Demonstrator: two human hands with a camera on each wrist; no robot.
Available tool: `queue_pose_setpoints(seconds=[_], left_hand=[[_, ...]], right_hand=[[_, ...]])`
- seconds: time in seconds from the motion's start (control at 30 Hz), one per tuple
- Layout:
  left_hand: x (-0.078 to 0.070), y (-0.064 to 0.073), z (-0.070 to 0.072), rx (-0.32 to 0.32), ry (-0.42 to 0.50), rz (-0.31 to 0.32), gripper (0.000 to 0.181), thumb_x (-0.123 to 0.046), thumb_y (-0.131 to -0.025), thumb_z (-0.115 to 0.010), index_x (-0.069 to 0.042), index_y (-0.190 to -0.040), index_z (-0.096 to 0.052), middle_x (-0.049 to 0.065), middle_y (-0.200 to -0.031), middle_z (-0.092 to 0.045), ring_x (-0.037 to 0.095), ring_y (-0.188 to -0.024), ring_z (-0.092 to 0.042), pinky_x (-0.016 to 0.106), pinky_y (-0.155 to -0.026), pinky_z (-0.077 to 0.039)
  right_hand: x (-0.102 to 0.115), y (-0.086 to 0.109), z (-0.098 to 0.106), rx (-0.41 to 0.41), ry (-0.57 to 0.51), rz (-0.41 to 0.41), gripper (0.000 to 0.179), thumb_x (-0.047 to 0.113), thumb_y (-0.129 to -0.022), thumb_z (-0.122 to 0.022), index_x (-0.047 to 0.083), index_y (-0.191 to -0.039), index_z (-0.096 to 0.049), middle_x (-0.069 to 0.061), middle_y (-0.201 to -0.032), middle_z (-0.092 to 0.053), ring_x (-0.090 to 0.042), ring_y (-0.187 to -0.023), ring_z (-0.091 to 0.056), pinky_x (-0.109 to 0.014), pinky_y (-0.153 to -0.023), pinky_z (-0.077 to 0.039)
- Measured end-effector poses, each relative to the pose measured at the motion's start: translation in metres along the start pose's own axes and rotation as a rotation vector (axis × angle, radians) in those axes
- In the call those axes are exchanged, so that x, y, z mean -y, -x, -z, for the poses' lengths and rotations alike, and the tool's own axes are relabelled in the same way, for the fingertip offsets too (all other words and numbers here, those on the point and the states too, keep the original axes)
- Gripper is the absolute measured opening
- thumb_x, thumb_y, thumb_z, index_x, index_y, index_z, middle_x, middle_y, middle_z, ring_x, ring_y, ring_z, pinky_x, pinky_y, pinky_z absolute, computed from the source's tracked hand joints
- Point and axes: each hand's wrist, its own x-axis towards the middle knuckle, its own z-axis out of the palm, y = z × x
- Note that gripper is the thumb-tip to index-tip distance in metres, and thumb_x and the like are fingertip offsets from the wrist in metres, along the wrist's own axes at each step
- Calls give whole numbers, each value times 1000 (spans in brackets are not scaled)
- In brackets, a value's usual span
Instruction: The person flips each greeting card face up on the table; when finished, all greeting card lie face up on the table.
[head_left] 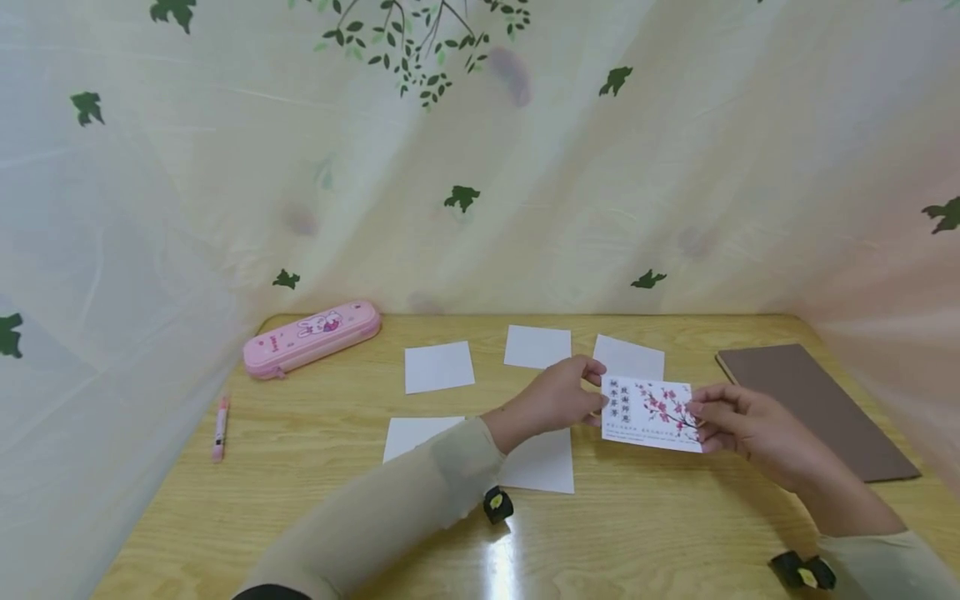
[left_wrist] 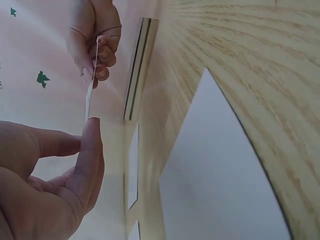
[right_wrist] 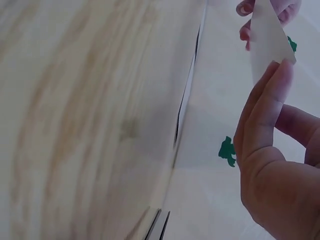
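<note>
A white greeting card (head_left: 648,414) printed with pink blossoms and dark characters is held up off the table, its printed side toward the head camera. My left hand (head_left: 553,403) pinches its left edge between thumb and fingers. At the opposite edge, my right hand (head_left: 765,433) grips the card the same way. The left wrist view shows the card (left_wrist: 89,102) nearly edge-on between both hands. From the right wrist, its plain back (right_wrist: 270,42) is visible. Below and behind the hands lie several white cards, among them one (head_left: 633,357) just beyond the held card.
More white cards lie at the back (head_left: 438,367) and front (head_left: 540,467), the front ones partly hidden by the left arm. A pink pencil case (head_left: 313,339) and a pink pen (head_left: 221,428) sit at left. A brown folder-like board (head_left: 813,408) lies at right. Patterned fabric (head_left: 480,250) hangs behind.
</note>
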Motion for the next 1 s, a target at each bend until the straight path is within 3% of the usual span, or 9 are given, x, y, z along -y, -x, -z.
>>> queue_pose_setpoints(seconds=[0.13,0.27,0.4,0.53,0.63,0.83,1.0], left_hand=[[4,-6,-7,0,-121,24,46,-6,-99,-73,-5,-143,-60,2,-123,-65,10,-75,-67,24,-69,-61],[4,-8,-13,9,-359,24,52,-11,-98,-74,-8,-148,-60,2,-133,-69,7,-82,-63,18,-68,-55],[4,-8,-18,13,-604,-7,58,-19,-98,-76,-11,-152,-58,3,-145,-67,7,-99,-63,18,-82,-56],[4,-6,-24,30,-786,-29,64,-30,-98,-77,-13,-155,-53,5,-152,-59,10,-111,-61,20,-93,-55],[4,-4,-27,43,-862,-41,68,-33,-98,-78,-12,-157,-51,7,-154,-55,11,-105,-64,19,-89,-56],[6,-3,-30,65,-989,-104,64,-39,-99,-77,-9,-151,-56,7,-142,-61,8,-94,-61,16,-84,-57],[7,0,-30,74,-1007,-115,63,-41,-103,-71,-9,-154,-54,7,-146,-59,10,-109,-67,18,-96,-58]], right_hand=[[3,0,-4,-31,162,-73,40,15,-111,-56,-14,-138,-46,-6,-107,-66,-14,-87,-69,-30,-77,-66],[4,-2,-7,-43,271,-81,49,11,-107,-62,-19,-141,-42,-13,-108,-68,-16,-85,-73,-33,-76,-67],[4,-5,-9,-59,356,-77,49,8,-104,-66,-20,-139,-45,-17,-106,-66,-17,-81,-74,-33,-73,-67],[4,-8,-11,-75,437,-109,51,9,-102,-70,-19,-137,-46,-18,-104,-65,-19,-83,-74,-32,-71,-66],[5,-10,-13,-84,483,-123,52,10,-101,-72,-18,-137,-47,-19,-104,-66,-20,-84,-73,-31,-71,-66],[5,-12,-15,-90,529,-149,52,12,-99,-73,-16,-136,-49,-17,-101,-67,-18,-83,-72,-31,-69,-65],[3,-10,-15,-80,518,-159,53,12,-100,-71,-17,-138,-46,-15,-99,-67,-19,-83,-73,-32,-69,-65]])
